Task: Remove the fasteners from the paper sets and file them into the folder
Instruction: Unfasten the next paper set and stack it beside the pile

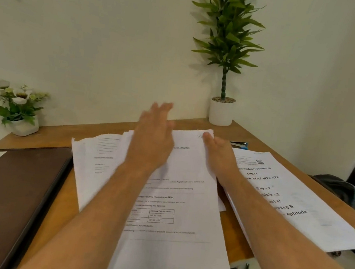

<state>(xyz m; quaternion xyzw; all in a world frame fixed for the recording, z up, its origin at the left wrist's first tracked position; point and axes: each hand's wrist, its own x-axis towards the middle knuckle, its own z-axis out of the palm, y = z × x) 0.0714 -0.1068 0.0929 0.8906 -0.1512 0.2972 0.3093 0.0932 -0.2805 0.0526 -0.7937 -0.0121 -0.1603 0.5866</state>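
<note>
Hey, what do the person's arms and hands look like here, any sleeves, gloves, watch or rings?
Both forearms are bare as far as the picture shows, with no sleeve in view. The left hand and the right hand wear no gloves. No watch or bracelet shows on either wrist. No rings are visible, though the left hand is blurred, so small details there cannot be told.

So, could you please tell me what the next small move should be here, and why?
Probably lower the left hand flat onto the middle paper set to steady it. That hand is open and blurred above the sheets, the right hand rests at the top corner, and the folder lies closed.
</note>
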